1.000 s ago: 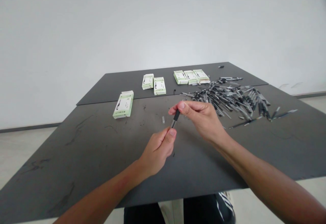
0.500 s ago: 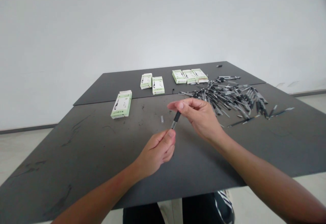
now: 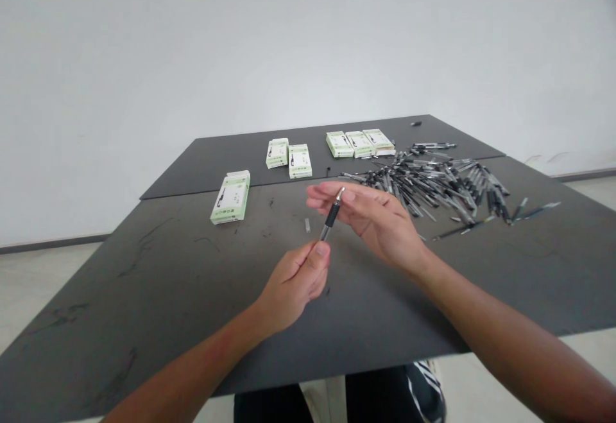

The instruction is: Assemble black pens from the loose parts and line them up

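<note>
My left hand point(image 3: 297, 282) is closed around the barrel of a pen point(image 3: 331, 216), which tilts up and to the right. The pen has a ribbed black grip and a silvery tip, and the tip is uncovered. My right hand point(image 3: 368, 217) is beside that tip with its fingers stretched out and its thumb apart; nothing shows in its grasp. Whether it touches the pen I cannot tell. Just behind my hands a small clear plastic piece point(image 3: 308, 225) lies on the dark table point(image 3: 168, 282).
A large heap of black and clear pens and pen parts point(image 3: 433, 182) spreads over the right side. A green and white box point(image 3: 231, 198) lies at left. Two similar boxes point(image 3: 300, 162) and three more point(image 3: 360, 144) lie farther back. A pale wall point(image 3: 289, 38) rises behind the table.
My right hand's fingers have opened off the pen's front end, and its silvery tip now shows. My left hand still grips the barrel in nearly the same place.
</note>
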### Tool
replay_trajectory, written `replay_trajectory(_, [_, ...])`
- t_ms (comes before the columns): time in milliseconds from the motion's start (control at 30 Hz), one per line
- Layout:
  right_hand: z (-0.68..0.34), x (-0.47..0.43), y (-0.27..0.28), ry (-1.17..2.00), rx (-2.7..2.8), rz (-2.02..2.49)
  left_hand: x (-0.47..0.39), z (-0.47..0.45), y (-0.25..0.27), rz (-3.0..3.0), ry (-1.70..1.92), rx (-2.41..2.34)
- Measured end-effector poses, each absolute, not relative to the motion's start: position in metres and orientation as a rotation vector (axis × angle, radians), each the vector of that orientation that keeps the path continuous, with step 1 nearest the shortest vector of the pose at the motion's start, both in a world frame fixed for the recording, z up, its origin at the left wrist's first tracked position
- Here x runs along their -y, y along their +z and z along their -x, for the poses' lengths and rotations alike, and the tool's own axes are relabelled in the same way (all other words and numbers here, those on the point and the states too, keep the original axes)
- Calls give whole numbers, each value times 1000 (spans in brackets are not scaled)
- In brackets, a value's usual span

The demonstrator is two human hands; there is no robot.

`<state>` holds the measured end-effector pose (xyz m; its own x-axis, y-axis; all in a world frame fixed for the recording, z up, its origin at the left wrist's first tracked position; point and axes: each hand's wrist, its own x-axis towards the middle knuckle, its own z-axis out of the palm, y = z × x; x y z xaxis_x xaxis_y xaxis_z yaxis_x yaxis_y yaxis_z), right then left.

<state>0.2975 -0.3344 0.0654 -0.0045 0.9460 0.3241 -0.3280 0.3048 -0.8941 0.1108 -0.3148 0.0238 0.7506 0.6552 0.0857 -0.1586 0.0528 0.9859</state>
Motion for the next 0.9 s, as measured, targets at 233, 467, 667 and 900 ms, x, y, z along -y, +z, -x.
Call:
replay_trajectory(233, [-298, 328, 60, 999, 1056, 908, 309, -109, 17, -1509, 660, -531])
replay_trajectory(467, [-315, 322, 71, 921, 1014, 811, 304, -106, 14, -1544, 597, -548])
replay_trajectory(667, [-405, 300, 61, 293, 1310, 1336, 304, -108, 14, -1511, 580, -519])
replay_trajectory(900, [-495, 297, 19, -86, 1426, 2152, 299, -109, 13, -1527, 596, -508])
